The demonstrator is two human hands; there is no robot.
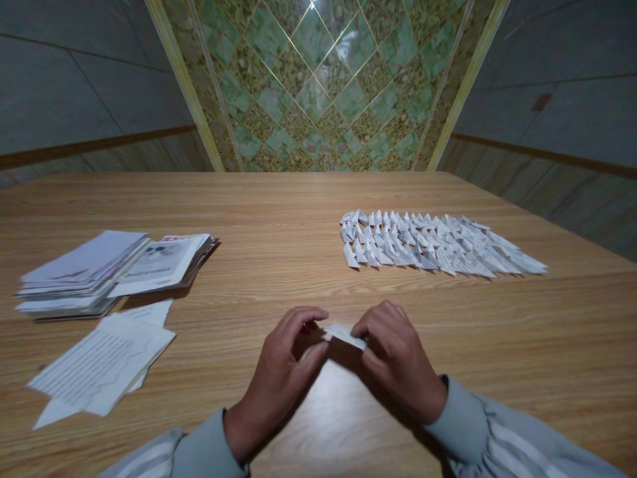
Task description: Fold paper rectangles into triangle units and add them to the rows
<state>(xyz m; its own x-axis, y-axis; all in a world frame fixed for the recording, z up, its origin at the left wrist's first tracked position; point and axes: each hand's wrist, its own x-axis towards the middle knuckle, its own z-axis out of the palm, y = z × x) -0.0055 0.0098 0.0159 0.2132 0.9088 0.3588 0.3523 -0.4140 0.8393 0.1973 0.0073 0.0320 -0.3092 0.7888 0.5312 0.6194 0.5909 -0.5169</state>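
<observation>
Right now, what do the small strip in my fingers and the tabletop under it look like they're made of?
The small white folded strip, pinched between the left hand and right hand, looks like thin matte printed paper: it creases sharply. The light brown tabletop looks like wood or wood-grain laminate: straight grain lines, faint sheen.

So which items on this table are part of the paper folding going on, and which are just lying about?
In use:
- small paper strip, pinched between left hand and right hand
- rows of folded paper pieces
- loose printed sheets

Lying about:
- stack of booklets
- wooden table, only the work surface
</observation>
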